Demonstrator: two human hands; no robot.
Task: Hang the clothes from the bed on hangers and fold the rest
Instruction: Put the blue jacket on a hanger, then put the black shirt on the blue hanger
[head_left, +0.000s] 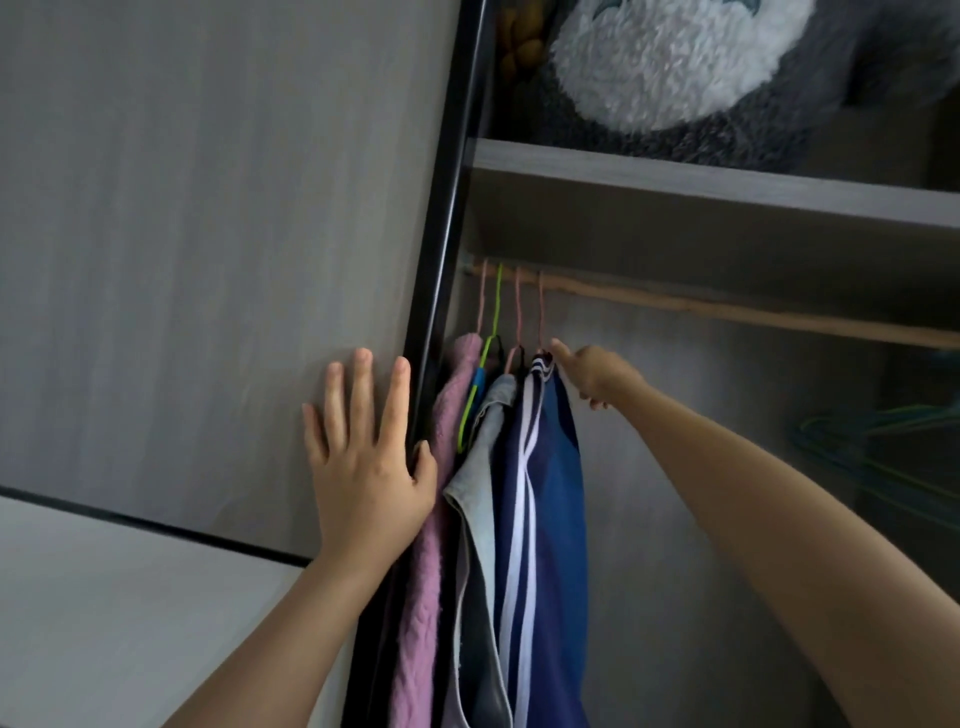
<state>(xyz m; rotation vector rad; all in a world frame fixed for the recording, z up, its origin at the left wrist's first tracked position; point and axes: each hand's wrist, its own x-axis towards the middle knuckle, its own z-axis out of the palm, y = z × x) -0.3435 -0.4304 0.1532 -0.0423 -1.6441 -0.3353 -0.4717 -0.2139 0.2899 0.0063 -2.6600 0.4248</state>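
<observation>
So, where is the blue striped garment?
In the head view, the blue striped garment hangs at centre on the rail, rightmost, beside the grey garment, with the right hand at its top.

A pale grey wood-grain wardrobe door (208, 208) with a black edge frame (447, 208) stands left of a dim interior: a grey shelf (727, 182) above a wooden rail (727, 307).
</observation>
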